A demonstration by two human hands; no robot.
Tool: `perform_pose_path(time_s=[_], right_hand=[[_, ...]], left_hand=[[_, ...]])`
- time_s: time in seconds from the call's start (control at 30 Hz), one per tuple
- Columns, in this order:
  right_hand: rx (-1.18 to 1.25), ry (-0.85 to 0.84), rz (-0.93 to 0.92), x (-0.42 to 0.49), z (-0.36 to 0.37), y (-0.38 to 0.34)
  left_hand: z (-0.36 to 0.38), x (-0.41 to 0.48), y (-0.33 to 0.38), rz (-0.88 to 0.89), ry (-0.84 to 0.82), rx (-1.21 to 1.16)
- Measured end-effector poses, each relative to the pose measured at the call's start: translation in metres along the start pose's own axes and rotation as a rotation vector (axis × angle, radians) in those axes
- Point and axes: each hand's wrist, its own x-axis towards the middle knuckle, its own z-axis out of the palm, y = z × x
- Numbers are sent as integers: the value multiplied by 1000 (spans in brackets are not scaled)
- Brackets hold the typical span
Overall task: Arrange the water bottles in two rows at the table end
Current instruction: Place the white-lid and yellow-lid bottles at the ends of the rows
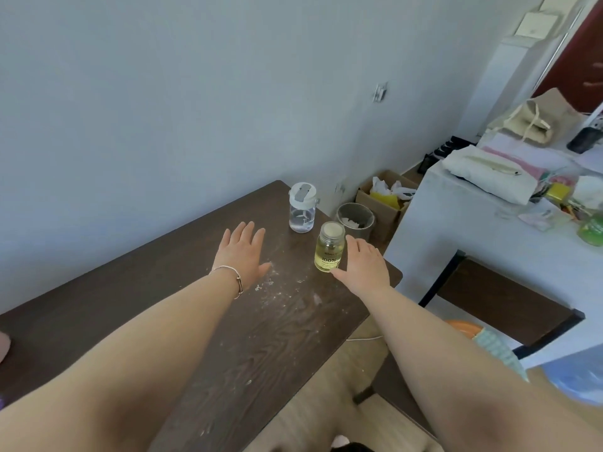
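Altogether two bottles stand upright at the far end of the dark wood-grain table (137,288): a clear bottle (302,207) with a white-and-grey lid near the far corner, and a yellow bottle (329,247) with a pale cap nearer the right edge. Both hands are spread flat, fingers apart, holding nothing. The left hand (243,254) hovers over pale powdery smears; the right hand (365,264) sits just beside the yellow bottle. Beyond the table are a pale wall, one grey bin (355,220) and one cardboard box (386,203).

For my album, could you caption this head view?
Open hands hover beside two bottles at a table's end.
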Motion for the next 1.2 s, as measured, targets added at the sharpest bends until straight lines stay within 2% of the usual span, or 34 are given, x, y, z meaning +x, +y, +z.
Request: perform_pose_path(time_s=[0.23,0.57,0.77,1.1,1.2], right_hand=[[52,-57,-11,63,16,9],[282,-174,-46,124,47,27],[435,-189,-54,128,59,36],[461,-141,-113,128,63,42],[468,-139,-98,128,63,41]], left_hand=[[15,68,5,-28,-14,-25],[38,168,31,-122,-42,-211],[55,216,52,-270,-65,-501],[84,250,72,-447,-50,-987],[87,248,75,-475,-11,-1058]])
